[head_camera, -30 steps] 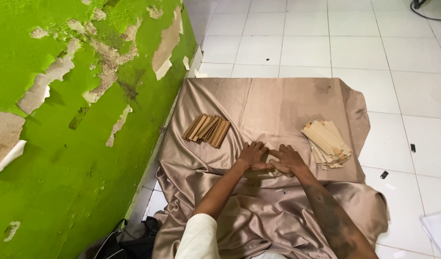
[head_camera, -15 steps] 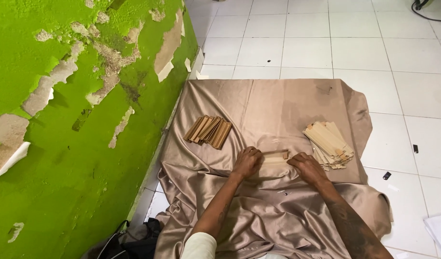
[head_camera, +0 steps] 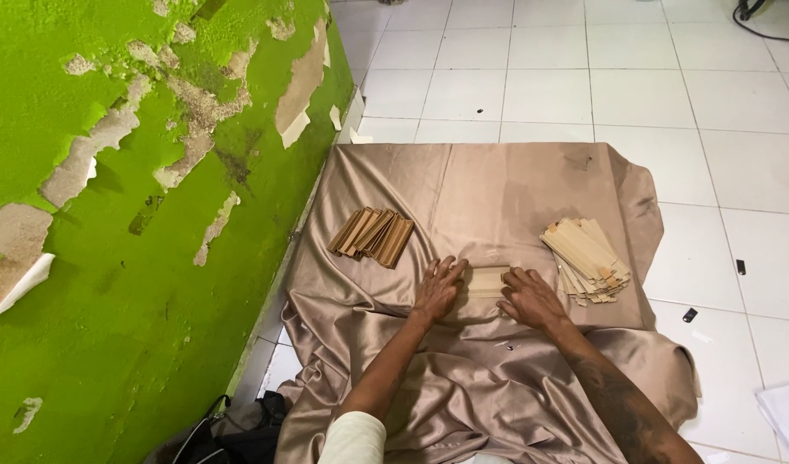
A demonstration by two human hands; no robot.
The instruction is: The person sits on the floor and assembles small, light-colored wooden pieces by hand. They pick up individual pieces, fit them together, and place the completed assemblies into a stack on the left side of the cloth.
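A small flat folded paper piece (head_camera: 487, 281) is pinned on the tan satin cloth (head_camera: 514, 185) between the left hand (head_camera: 439, 290) and right hand (head_camera: 530, 298), both spread flat, apparently to keep it creased. Left of the piece a row of brown folded pieces (head_camera: 373, 235) is laid; right of it, a pale stack (head_camera: 587, 259).

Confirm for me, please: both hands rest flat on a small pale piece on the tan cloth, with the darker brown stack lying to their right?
Not quite. In the head view the darker brown stack lies to the left, near the green wall. The rest holds: the left hand and right hand rest on the small pale piece on the tan cloth.
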